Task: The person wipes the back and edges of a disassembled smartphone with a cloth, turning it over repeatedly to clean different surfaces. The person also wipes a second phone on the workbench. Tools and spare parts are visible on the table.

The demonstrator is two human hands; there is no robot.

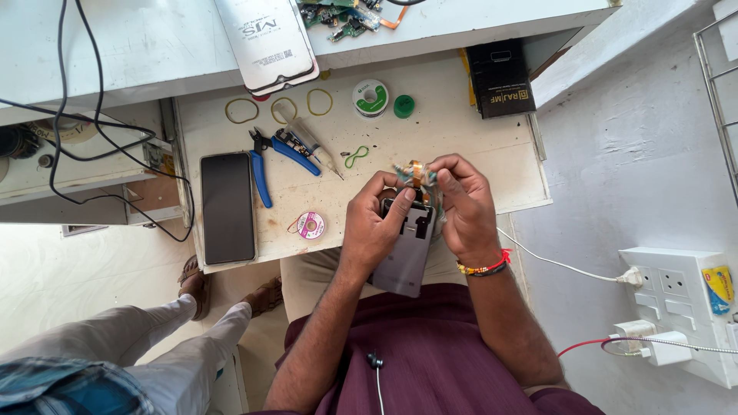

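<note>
My left hand (374, 225) grips an opened grey phone (403, 263) by its upper left side, thumb resting on the dark inner part. My right hand (463, 201) pinches a small circuit part with an orange flex strip (416, 172) at the phone's top end. Both hands hover over the front edge of a worn white worktable (430, 142), above my lap.
On the table lie a black phone (227, 207), blue-handled pliers (265, 161), a syringe-like tool (311, 144), rubber bands (242, 111), solder spools (370, 98), a pink reel (311, 225) and a black box (501, 78). Another person's legs (177, 338) are at lower left. A wall socket strip (680, 307) is right.
</note>
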